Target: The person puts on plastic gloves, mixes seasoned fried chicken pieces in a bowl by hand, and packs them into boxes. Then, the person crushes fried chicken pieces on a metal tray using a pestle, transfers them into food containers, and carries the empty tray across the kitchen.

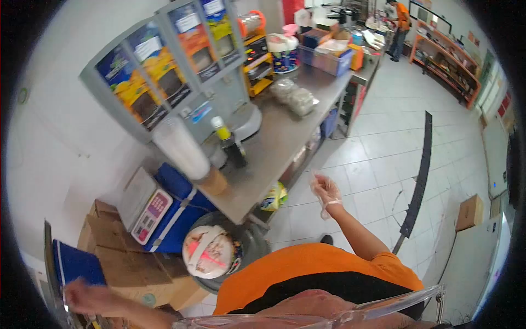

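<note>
My right hand (pixel 326 192) is raised over the tiled floor, right of the steel counter, in a loose clear plastic glove. Its fingers are curled together, and whether anything is between them is too small to tell. At the lower left, my left hand (pixel 87 296) is smeared by motion beside a dark blue panel (pixel 79 263) and cardboard boxes (pixel 120 268). A white-lidded bucket (pixel 207 251) with a pink mark stands between my hands, nearer the left. Beyond it are a scale (pixel 152 216) and a blue box (pixel 183 211).
The steel counter (pixel 263 159) bears dispensers, a yellow-capped bottle (pixel 229 143), stacked clear cups (pixel 181 148) and plastic bags (pixel 296 97). A long black strip (pixel 421 178) crosses the floor. A person in orange (pixel 401 27) stands at the far end. A small box (pixel 469 213) is at right.
</note>
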{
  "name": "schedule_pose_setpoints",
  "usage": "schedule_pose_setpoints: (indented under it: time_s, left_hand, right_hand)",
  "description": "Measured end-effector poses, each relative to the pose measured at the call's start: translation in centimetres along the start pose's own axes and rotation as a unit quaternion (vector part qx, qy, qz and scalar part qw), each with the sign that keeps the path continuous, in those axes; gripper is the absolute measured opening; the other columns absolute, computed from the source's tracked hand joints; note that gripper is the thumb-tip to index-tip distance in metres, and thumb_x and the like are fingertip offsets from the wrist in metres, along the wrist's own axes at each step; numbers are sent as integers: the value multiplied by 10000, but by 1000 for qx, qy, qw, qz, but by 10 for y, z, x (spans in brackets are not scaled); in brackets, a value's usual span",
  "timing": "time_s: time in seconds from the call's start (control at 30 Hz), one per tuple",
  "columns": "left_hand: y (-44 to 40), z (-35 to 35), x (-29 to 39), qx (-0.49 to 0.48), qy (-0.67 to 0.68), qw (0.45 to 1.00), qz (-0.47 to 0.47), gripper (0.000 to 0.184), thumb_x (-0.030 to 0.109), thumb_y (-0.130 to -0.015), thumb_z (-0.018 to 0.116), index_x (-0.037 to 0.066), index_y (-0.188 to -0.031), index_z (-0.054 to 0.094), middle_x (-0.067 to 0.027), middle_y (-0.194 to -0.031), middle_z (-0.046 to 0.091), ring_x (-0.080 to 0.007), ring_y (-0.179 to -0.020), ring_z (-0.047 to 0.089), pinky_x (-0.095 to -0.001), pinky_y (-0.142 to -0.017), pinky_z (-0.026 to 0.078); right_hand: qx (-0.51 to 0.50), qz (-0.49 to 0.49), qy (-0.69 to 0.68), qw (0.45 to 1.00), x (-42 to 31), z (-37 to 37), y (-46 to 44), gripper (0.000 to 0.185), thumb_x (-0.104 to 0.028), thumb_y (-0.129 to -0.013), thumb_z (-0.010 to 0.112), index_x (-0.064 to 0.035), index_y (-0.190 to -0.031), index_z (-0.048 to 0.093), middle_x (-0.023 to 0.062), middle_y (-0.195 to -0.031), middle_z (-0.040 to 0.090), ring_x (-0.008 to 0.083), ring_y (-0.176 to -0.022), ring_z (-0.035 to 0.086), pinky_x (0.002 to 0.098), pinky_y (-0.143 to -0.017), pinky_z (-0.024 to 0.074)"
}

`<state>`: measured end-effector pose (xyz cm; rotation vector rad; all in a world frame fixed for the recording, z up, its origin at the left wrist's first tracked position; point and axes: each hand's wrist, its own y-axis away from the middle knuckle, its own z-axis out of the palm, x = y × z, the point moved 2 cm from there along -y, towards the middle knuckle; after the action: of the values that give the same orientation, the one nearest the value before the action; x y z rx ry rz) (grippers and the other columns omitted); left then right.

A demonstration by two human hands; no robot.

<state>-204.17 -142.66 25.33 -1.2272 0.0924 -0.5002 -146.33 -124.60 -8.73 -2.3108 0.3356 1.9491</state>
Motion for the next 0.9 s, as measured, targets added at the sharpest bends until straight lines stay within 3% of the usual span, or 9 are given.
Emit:
schedule_pose_setpoints:
  time_s: [0.07, 0.13, 0.23, 0.4, 0.5, 0.57, 0.73, 0.83, 0.9]
  left_hand:
    - [136, 103, 92, -243, 110, 962, -63, 364, 145, -720, 700, 29, -1000, 499, -133, -998, 535, -251, -919, 516, -375, -801, 427]
    - [251, 179, 191, -489, 210, 846, -23, 619, 208, -578, 822, 65, -1059, 459, -140, -1089, 501, -290, -1058, 466, -425, -918, 374]
    - [370, 264, 320, -669, 325, 668, -20, 857, 338, -625, 824, 20, -1245, 325, -217, -1291, 366, -386, -1213, 361, -465, -1000, 307]
    - [539, 300, 433, -543, 483, 654, -211, 871, 266, -650, 803, 2, -1274, 257, -224, -1315, 328, -371, -1226, 339, -467, -1003, 293]
    - [556, 348, 461, -534, 448, 694, -181, 750, 203, -698, 765, 9, -1239, 282, -210, -1256, 357, -338, -1151, 392, -443, -979, 315]
    - [601, 386, 457, -511, 431, 719, -188, 688, 173, -722, 744, 15, -1217, 294, -195, -1204, 379, -313, -1092, 415, -418, -949, 334]
    - [679, 502, 472, -544, 346, 735, -211, 535, 173, -783, 688, 10, -1166, 352, -169, -1113, 419, -264, -984, 448, -371, -849, 377]
    - [723, 572, 512, -586, 380, 679, -225, 443, 168, -811, 651, 7, -1128, 389, -163, -1105, 421, -269, -921, 469, -361, -811, 393]
    - [757, 639, 536, -591, 395, 636, -298, 428, 173, -812, 652, 6, -1118, 404, -162, -1056, 459, -264, -876, 480, -357, -773, 406]
  right_hand:
    - [68, -60, -69, 994, -5, -41, -18, 472, -147, -839, 620, -51, -1278, 476, 45, -1133, 554, 134, -968, 525, 264, -820, 446]
    - [110, -132, -229, 958, -1, -77, -38, 574, -122, -823, 598, -62, -1357, 398, 64, -1232, 504, 152, -1045, 495, 277, -881, 422]
    - [153, -148, -261, 941, -37, -131, -51, 670, -108, -814, 560, -75, -1425, 287, 80, -1323, 439, 182, -1121, 445, 297, -948, 374]
    - [189, -175, -189, 947, -31, -188, -65, 665, -123, -831, 529, -72, -1436, 255, 114, -1370, 404, 219, -1224, 390, 332, -1018, 314]
    - [162, -184, -142, 959, 14, -197, -99, 737, -257, -821, 621, -30, -1423, 260, 176, -1390, 368, 304, -1276, 353, 381, -1027, 322]
    - [159, -275, -18, 948, 2, -209, -114, 637, -102, -844, 519, 5, -1411, 248, 156, -1428, 313, 283, -1324, 306, 369, -1097, 224]
    - [35, -307, 185, 933, 43, -264, -217, 575, -143, -902, 505, -7, -1401, 255, 193, -1408, 304, 336, -1346, 258, 368, -1104, 212]
    - [-88, -164, -75, 980, 28, -341, -272, 539, -136, -936, 485, -56, -1420, 260, 198, -1466, 238, 336, -1355, 244, 392, -1113, 204]
    - [-111, -274, 136, 946, 8, -403, -299, 529, -139, -947, 479, -67, -1426, 264, 189, -1468, 256, 318, -1344, 275, 396, -1108, 227]
